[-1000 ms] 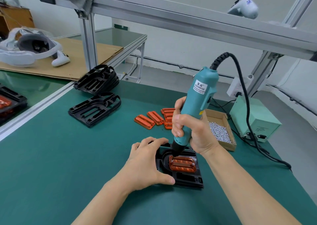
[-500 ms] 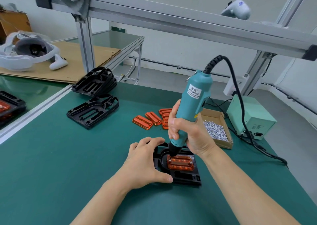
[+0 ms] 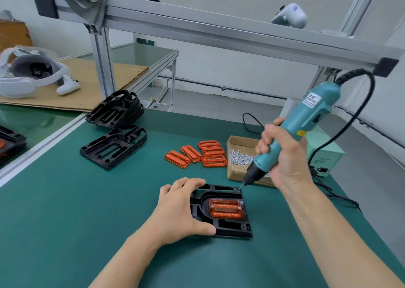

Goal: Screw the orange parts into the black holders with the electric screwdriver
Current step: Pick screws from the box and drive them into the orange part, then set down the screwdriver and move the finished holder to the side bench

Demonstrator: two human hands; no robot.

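Right hand (image 3: 285, 156) is curled around the teal electric screwdriver (image 3: 306, 121), which leans up and to the right. Its bit tip hangs just above the far right corner of the black holder (image 3: 221, 226), not on any screw. Left hand (image 3: 182, 208) lies on the left side of this holder, fingers bent over the far edge and thumb along the near edge, so it pins the holder on the green counter (image 3: 65, 222).

One orange part (image 3: 225, 208) sits in the holder with its long axis running left to right. Small screw heads seem to show at its corners, but I cannot tell how many are seated.

From the bit tip, the orange part lies toward the person and a little to the left, so the right hand is the nearer one for any remaining screw. The box of screws (image 3: 238, 156) is just behind the tip. Further left on the counter are loose orange parts (image 3: 197, 156), then the empty black holders (image 3: 114, 147) well apart.
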